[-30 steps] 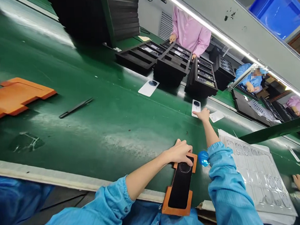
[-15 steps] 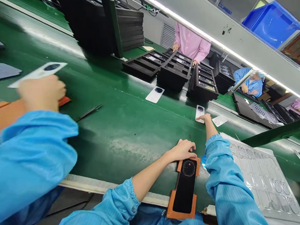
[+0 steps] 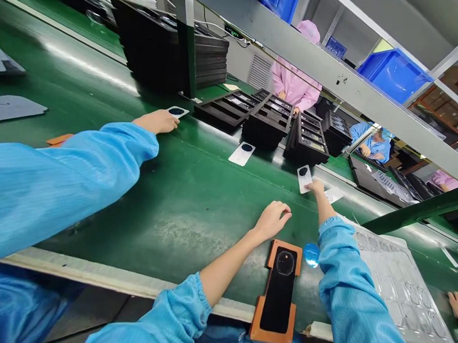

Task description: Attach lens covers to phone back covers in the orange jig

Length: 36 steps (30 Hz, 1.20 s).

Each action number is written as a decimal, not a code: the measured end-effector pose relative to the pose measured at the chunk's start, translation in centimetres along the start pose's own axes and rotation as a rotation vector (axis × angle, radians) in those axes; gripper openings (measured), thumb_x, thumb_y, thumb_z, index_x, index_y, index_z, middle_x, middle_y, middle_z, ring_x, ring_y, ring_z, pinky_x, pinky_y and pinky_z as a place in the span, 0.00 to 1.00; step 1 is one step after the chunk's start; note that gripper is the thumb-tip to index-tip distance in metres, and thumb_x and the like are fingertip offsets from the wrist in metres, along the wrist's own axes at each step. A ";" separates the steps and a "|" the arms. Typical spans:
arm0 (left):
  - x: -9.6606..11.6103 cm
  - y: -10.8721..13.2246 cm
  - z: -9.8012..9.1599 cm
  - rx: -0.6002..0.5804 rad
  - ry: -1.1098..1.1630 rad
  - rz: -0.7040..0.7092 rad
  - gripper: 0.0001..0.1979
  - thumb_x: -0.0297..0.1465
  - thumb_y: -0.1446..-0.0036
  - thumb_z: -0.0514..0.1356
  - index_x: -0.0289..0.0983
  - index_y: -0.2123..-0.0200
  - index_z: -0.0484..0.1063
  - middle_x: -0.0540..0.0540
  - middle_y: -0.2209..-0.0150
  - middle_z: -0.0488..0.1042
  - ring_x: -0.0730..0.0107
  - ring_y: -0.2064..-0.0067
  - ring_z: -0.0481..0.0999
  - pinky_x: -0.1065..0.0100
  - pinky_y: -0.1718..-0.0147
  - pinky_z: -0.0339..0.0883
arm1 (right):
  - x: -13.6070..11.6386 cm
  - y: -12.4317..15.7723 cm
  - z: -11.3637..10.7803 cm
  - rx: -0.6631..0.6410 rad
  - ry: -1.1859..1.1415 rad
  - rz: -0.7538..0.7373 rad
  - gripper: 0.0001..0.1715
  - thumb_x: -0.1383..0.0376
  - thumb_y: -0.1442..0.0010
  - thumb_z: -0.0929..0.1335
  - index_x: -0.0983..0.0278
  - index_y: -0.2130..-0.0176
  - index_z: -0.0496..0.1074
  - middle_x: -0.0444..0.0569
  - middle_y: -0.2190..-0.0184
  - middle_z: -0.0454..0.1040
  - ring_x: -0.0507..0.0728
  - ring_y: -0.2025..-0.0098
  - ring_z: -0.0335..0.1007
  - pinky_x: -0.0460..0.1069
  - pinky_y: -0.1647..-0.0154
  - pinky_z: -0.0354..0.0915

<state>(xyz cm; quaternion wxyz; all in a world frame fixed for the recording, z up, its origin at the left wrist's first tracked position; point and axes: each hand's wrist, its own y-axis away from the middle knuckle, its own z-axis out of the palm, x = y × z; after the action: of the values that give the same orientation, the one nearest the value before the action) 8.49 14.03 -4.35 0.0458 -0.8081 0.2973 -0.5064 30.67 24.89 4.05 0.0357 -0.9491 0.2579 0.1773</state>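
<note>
My right hand [image 3: 316,186] reaches across the green bench with its fingers closed at the lower edge of a white phone back panel [image 3: 303,177] with a dark round camera area. Its fingertips are partly hidden. My left hand [image 3: 272,220] hovers above the bench, loosely curled and holding nothing, with the thumb apart from the fingers. Just below it, a black phone back panel [image 3: 276,303] with a round camera ring lies in an orange fixture [image 3: 272,333] at the bench edge. A small blue film disc [image 3: 311,255] rests beside the fixture, near my right sleeve.
At left, a co-worker's hand [image 3: 158,121] is on another white panel [image 3: 179,112]. One more white panel [image 3: 242,154] lies mid-bench. Black trays [image 3: 265,127] stand beyond. A clear plastic tray [image 3: 404,285] is at right, below a slanted green bar [image 3: 416,211].
My left hand has lifted off the fixture's top end. My right hand has closed on the white panel, which is turned slightly. The co-worker's hand has carried a white panel rightward and away along the bench.
</note>
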 end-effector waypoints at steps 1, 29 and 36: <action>-0.1 -0.1 -0.3 0.051 -0.006 -0.010 0.07 0.31 0.35 0.58 0.37 0.58 0.75 0.42 0.57 0.77 0.58 0.52 0.73 0.57 0.49 0.67 | 0.0 0.5 -0.9 0.003 0.008 -0.060 0.17 0.58 0.33 0.69 0.66 0.50 0.73 0.53 0.51 0.76 0.60 0.50 0.74 0.59 0.47 0.70; 3.3 0.5 0.2 0.310 0.600 -0.513 0.11 0.33 0.48 0.70 0.38 0.60 0.80 0.53 0.54 0.83 0.53 0.43 0.77 0.54 0.51 0.74 | 41.9 25.1 -16.7 0.273 0.086 0.516 0.09 0.61 0.46 0.71 0.65 0.70 0.78 0.52 0.70 0.81 0.60 0.62 0.77 0.50 0.57 0.66; 4.1 0.4 0.4 0.308 0.825 -0.631 0.14 0.37 0.53 0.74 0.41 0.62 0.80 0.50 0.54 0.83 0.48 0.41 0.75 0.53 0.51 0.78 | 40.9 21.7 -15.2 0.381 -0.016 0.653 0.17 0.58 0.53 0.77 0.67 0.73 0.72 0.50 0.76 0.75 0.59 0.65 0.74 0.51 0.63 0.67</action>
<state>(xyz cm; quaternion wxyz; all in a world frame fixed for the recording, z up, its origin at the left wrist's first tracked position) 9.95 11.49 -1.46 -0.1109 -0.5762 -0.0440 -0.8086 57.44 -15.78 4.23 0.1553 -0.7918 0.5750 0.1355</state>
